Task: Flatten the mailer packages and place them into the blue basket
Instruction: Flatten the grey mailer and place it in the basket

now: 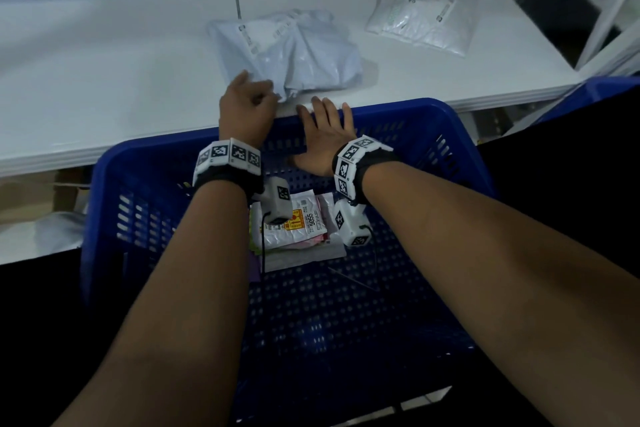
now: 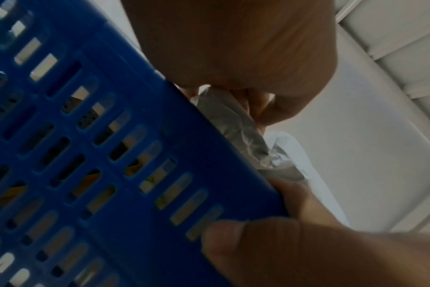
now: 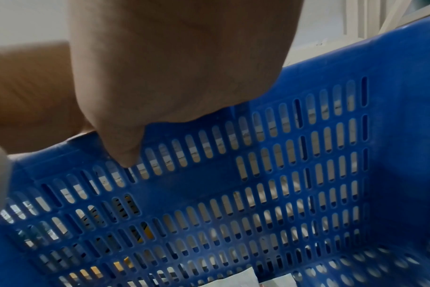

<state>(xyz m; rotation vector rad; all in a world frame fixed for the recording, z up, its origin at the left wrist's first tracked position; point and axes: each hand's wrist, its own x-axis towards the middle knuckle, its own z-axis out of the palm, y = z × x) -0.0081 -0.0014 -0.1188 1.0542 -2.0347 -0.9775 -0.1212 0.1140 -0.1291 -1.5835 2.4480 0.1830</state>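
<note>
1. The white bench fills the upper half of the head view, and two mailer packages lie on it.
2. The blue basket takes the lower centre of the frame, its far rim pushed against the bench edge. Its walls are slotted and its floor is perforated.
3. The large grey mailer sits crumpled at upper centre, just beyond the basket rim. Its printed strips are too blurred to read.
4. The small white mailer lies at upper right, well apart from the grey one; its writing is also unreadable.
5. A stack of flattened packages rests on the basket floor at centre. The top one carries a yellow and orange label with "5055" legible; how many lie in the stack cannot be counted.
6. The left hand pinches the near corner of the grey mailer, its grip curled on the plastic.
7. The right hand lies with fingers straight over the basket's far rim, its grip released.
</note>
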